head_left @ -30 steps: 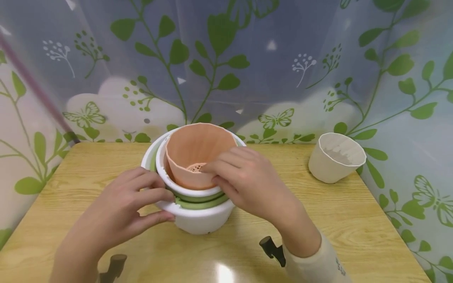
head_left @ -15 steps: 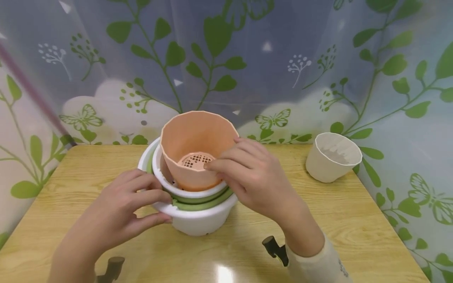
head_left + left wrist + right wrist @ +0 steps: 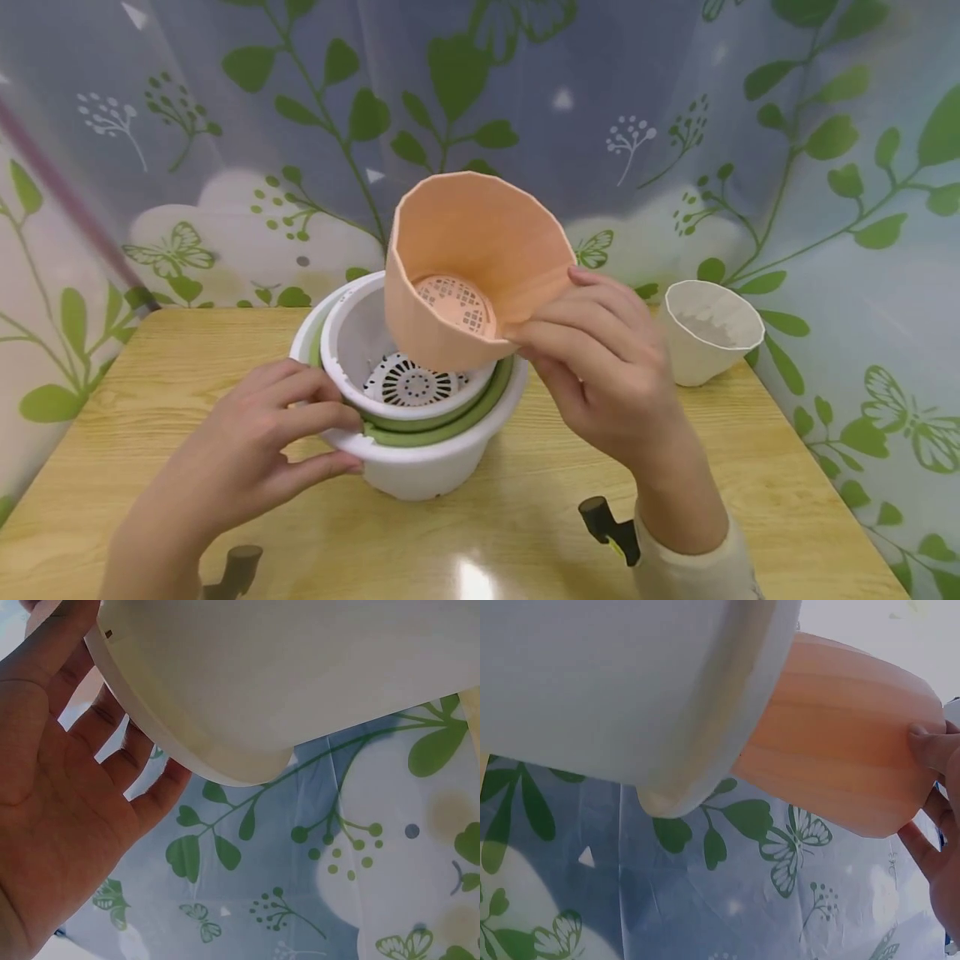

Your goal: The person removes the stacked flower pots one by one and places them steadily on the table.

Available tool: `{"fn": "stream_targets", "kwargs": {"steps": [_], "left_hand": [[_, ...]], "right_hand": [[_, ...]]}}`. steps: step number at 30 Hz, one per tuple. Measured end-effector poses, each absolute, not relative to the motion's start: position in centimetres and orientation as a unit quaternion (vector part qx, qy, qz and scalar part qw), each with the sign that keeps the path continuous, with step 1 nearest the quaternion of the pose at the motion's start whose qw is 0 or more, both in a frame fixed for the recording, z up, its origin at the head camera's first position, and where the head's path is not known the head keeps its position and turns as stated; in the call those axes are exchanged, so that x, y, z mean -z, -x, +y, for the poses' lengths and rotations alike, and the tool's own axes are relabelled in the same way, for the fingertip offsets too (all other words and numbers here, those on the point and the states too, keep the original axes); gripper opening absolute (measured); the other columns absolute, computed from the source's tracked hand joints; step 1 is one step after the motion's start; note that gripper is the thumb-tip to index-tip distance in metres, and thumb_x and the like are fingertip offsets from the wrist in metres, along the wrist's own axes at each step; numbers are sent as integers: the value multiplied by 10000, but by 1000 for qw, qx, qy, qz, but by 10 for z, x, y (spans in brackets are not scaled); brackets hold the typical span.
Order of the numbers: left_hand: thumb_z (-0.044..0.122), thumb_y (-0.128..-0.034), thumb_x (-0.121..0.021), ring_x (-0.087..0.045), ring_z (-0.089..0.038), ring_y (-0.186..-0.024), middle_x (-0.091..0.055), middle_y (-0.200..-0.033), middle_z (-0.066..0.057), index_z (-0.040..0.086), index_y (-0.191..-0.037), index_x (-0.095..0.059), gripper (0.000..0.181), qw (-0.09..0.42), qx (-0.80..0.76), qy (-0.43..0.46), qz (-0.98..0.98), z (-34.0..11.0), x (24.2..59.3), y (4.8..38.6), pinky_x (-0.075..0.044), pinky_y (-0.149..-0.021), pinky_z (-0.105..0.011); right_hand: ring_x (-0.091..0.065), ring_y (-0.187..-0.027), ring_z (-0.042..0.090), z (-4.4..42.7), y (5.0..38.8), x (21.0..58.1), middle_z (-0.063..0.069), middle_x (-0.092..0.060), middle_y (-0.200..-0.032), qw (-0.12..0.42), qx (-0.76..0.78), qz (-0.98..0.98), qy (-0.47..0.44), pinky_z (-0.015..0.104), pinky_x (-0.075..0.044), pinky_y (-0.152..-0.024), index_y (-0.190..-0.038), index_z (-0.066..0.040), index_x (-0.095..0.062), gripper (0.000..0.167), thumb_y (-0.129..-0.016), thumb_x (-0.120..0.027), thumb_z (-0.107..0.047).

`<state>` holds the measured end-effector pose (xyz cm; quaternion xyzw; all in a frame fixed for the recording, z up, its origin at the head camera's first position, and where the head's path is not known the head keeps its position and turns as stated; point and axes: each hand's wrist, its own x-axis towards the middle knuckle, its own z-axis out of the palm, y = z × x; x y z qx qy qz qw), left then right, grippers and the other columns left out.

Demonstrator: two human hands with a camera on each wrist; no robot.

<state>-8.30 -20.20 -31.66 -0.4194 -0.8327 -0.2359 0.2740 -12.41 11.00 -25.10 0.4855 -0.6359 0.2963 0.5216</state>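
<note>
My right hand [image 3: 607,358] pinches the near-right rim of an orange pot [image 3: 480,242], which tilts above the right part of a nested stack. The stack holds a white inner pot [image 3: 360,333] with a slotted base, a green pot [image 3: 450,432] around it and a large white pot [image 3: 427,471] outermost. With fingers over the rim and thumb below, my left hand [image 3: 262,442] grips the large white pot at its front left. The right wrist view shows the orange pot's ribbed side [image 3: 840,735], with the thumb on it.
A cream pot [image 3: 701,362] stands at the right back of the wooden table [image 3: 750,483]. Behind the table and along its sides hangs a leaf-patterned curtain [image 3: 480,100]. Dark wrist-mounted pieces show by both wrists.
The orange pot has risen out of the white inner pot and moved right, tilting, in my right hand. The inner pot's slotted base now shows. My left hand keeps its grip.
</note>
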Motion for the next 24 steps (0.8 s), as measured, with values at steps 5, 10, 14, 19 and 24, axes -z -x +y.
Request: {"fn": "stream_targets", "kwargs": {"steps": [5,10,14,19,24], "left_hand": [[463,-798,-787,-544,-106,-901,-615,-957,136,224,-929,-723,280,278,238,424,-828,-202,316,83,-386,-828,-260],[453,-794,-790,-547,-106,-908,-620,-967,138,222,-930,-723,277,280,242,427,-825,-202,316,83,-381,-844,-264],[477,-827,-761,-553,-112,-908,-623,-968,127,215,-926,-723,283,281,243,430,-822,-202,317,85,-383,-840,-264],[491,-844,-747,-550,-107,-906,-620,-968,129,216,-922,-722,287,279,243,431,-823,-201,317,86,-381,-823,-252],[504,-849,-734,-540,-96,-893,-618,-967,133,219,-918,-722,294,277,245,429,-824,-202,317,85,-374,-813,-252]], "right_hand": [[-627,-741,292,117,125,255,75,-701,-750,571,-302,-613,-455,466,-500,-961,-796,-21,-747,182,-935,-696,-127],[-591,-727,318,130,127,261,98,-691,-728,597,-299,-614,-420,443,-494,-982,-811,-20,-752,190,-934,-705,-157],[-570,-715,326,141,130,269,113,-681,-721,610,-291,-626,-389,423,-485,-995,-800,-19,-747,215,-939,-700,-176],[-570,-697,333,151,134,280,116,-679,-711,629,-278,-632,-358,426,-496,-978,-771,-17,-743,229,-935,-704,-171],[-565,-684,344,157,142,288,113,-688,-721,630,-263,-643,-346,452,-501,-957,-787,-32,-756,163,-916,-712,-121]]}}
